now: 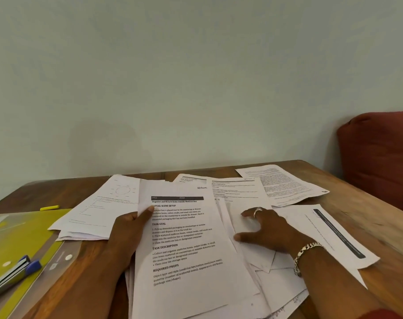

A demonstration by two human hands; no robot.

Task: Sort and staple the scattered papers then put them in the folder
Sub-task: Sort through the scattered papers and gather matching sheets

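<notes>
while our left hand (126, 229) grips the left edge of a white printed sheet headed "initial scene setup" (184, 249), thumb curled over its face and fingers hidden behind it, we hold that sheet tilted up above the loose pile of white papers (276, 279) in front of us. our right hand (267, 226) lies flat on that pile, just right of the held sheet, fingers spread and straight, pressing the paper and gripping nothing; a silver ring (257, 212) sits on 1 finger and a silver chain bracelet (306, 254) circles the wrist. more white printed pages lie scattered across the brown wooden table (384, 229): a small stack topped by a sheet with a circle diagram (97, 210) to the left, overlapping text pages (281, 183) toward the far edge, and a page with a dark header bar (334, 233) on the right. the yellow-green plastic folder with a clear flap (21, 233) rests on the table at far left, apart from the pile, and a blue and grey stapler (16, 272) lies on top of it. a yellow highlighter (49, 207) sits just beyond the folder. a dark red cushion (380, 157) stands against the pale wall (196, 77) at the right.
</notes>
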